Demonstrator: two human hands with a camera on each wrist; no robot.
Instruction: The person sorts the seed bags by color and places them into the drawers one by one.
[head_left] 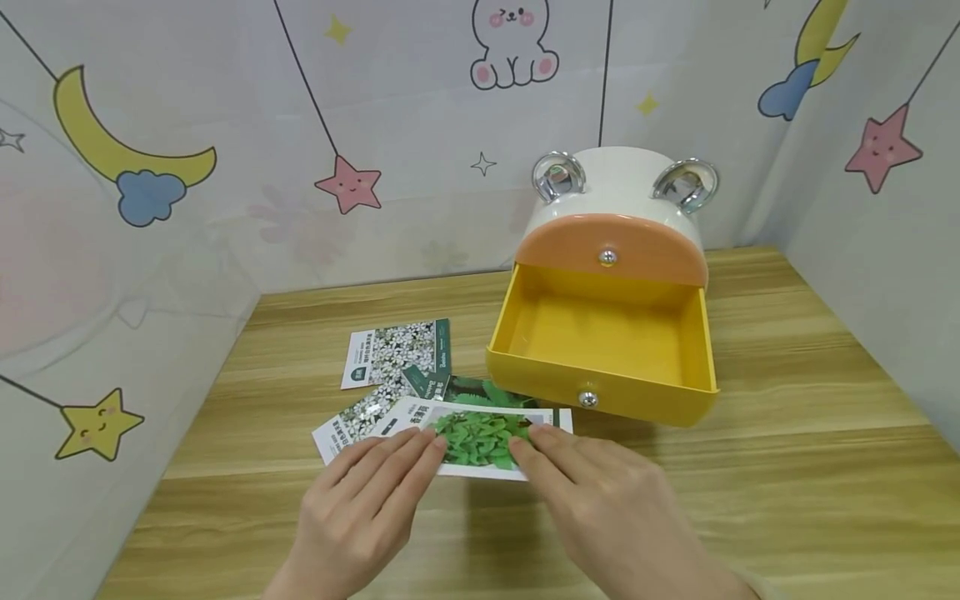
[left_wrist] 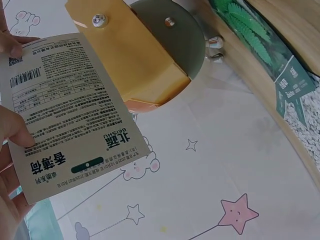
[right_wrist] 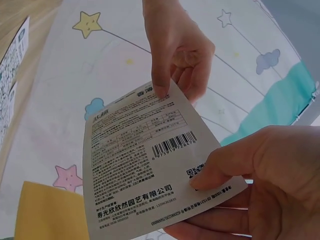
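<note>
Pinching a leafy packet (head_left: 482, 442), its front partly covered, at opposite ends: both hands (head_left: 363, 504) (head_left: 603, 496).

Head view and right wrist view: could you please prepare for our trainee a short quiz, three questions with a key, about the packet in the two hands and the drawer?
1. What is pictured on the packet that the left grip and right grip hold in the head view?
2. True or false: the yellow drawer stands open.
3. Fill in: in the right wrist view, the packet's visible face carries a striped ____ above a row of digits.

Key:
1. Green leaves
2. True
3. barcode
</note>
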